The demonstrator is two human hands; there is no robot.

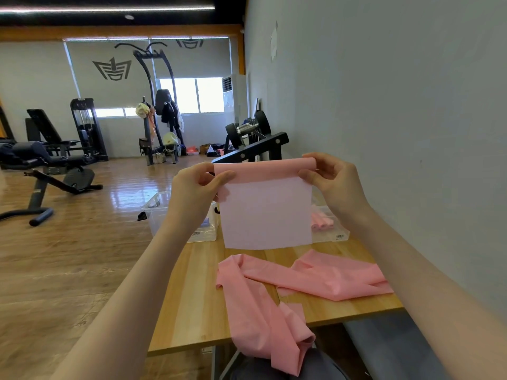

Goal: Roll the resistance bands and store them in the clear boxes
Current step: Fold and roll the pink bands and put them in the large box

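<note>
The pink band hangs above the table, its top edge rolled between the left hand and right hand, both pinching its ends. More band trails off the table. Two clear boxes sit behind; the right box holds pink rolls.

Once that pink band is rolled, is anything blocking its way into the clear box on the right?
Nothing visible blocks it. The pink band, held up by the left hand and right hand, hangs just in front of the right clear box, whose top looks open, rolled bands inside.
</note>
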